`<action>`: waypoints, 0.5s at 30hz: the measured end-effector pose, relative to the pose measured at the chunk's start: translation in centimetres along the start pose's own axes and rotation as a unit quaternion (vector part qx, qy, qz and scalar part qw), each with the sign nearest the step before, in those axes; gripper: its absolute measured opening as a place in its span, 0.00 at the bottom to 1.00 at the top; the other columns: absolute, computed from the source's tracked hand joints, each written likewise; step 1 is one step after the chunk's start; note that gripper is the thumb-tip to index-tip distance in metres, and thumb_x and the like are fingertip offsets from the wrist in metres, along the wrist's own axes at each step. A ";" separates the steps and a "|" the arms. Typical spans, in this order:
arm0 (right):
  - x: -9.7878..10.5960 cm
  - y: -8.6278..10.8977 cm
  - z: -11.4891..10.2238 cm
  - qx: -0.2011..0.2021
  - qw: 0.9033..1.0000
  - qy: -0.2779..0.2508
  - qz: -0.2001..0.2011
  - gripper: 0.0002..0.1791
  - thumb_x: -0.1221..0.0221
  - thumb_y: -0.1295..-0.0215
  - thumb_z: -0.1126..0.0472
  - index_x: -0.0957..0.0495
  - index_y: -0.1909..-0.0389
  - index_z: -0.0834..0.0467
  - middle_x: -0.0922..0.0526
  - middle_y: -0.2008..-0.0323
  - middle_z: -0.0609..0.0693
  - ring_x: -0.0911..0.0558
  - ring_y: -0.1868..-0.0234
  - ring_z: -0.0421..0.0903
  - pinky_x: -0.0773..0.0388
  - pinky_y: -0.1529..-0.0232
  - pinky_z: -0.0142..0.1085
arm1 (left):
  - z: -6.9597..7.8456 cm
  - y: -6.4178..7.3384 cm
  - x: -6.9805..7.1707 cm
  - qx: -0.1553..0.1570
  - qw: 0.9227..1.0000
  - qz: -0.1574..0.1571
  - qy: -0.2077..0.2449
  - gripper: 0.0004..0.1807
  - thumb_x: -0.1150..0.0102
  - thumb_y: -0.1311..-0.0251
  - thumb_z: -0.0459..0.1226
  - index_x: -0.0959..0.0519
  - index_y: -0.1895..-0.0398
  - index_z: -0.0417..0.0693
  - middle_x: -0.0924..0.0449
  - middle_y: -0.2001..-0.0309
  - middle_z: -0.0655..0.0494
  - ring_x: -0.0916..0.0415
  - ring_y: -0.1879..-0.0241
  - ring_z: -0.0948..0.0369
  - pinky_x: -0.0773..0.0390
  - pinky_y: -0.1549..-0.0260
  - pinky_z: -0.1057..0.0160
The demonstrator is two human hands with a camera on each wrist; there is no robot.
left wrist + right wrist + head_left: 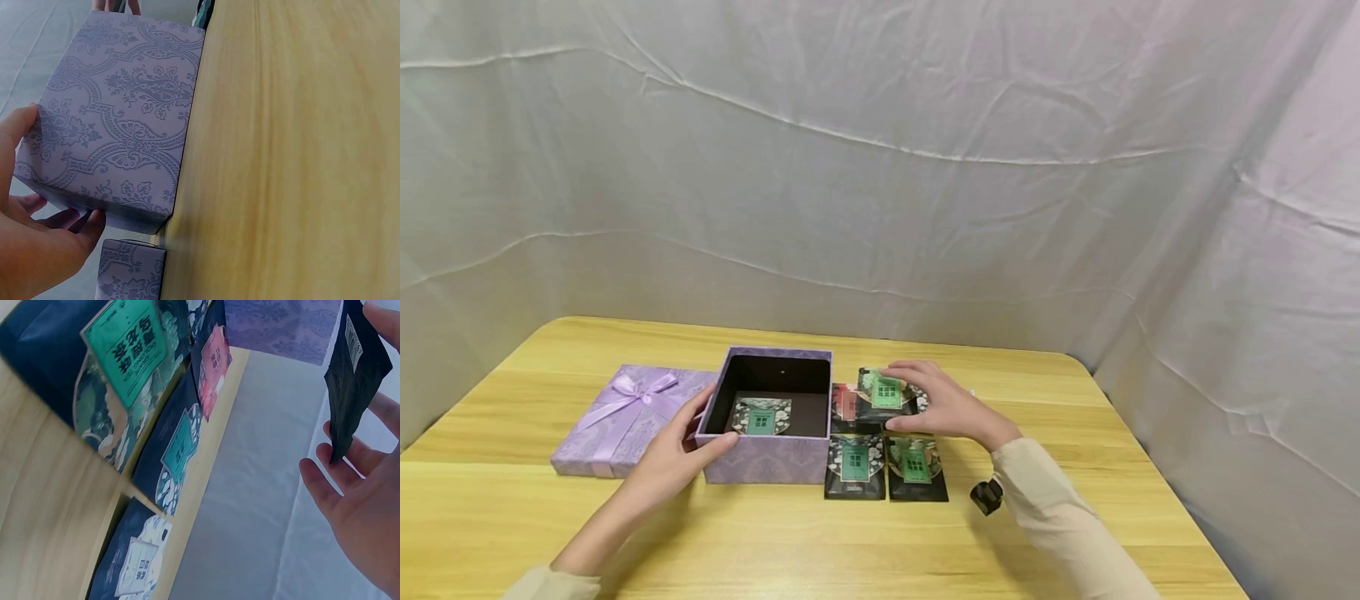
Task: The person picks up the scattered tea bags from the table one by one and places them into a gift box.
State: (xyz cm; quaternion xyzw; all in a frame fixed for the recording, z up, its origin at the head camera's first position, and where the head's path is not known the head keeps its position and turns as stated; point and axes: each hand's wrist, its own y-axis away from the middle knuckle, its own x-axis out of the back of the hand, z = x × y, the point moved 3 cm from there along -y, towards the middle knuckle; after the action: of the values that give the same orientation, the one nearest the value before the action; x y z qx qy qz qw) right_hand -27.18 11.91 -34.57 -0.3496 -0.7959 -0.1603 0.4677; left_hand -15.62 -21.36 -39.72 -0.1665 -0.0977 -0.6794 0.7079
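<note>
A patterned purple gift box [767,463] stands without its lid on the table. My left hand [664,457] grips its left front corner, thumb at the front and fingers along the side, as the left wrist view also shows. On the box's dark floor lies one black tea sachet [762,417] with a green label. Right of the box, my right hand [953,406] pinches another tea sachet [886,392] by its edges, raised above the ones on the table. Its plain dark back with a barcode [354,345] faces the right wrist camera.
The purple lid [598,433] with a ribbon bow lies left of the box. Several sachets lie in rows at its right, including a white-flowered sachet [855,467], a green-brown one [917,468] and a red-labelled one [844,404]. A black object [987,497] hangs by the right wrist.
</note>
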 end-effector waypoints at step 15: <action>1.1 -1.2 -1.2 -0.002 1.000 0.013 -0.011 0.41 0.31 0.44 0.47 0.34 0.30 0.52 0.39 0.30 0.54 0.41 0.31 0.54 0.39 0.37 0.56 | -0.1 -0.1 0.0 -0.001 1.000 -0.002 0.001 0.44 0.39 0.36 0.38 0.53 0.24 0.42 0.35 0.37 0.28 0.32 0.41 0.43 0.29 0.56 0.75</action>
State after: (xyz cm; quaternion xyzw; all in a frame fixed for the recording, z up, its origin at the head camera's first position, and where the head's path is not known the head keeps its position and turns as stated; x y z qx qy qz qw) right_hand -27.61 10.77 -32.92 -0.3392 -0.7935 -0.1714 0.4753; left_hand -15.67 -21.39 -39.77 -0.1660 -0.0963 -0.6813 0.7064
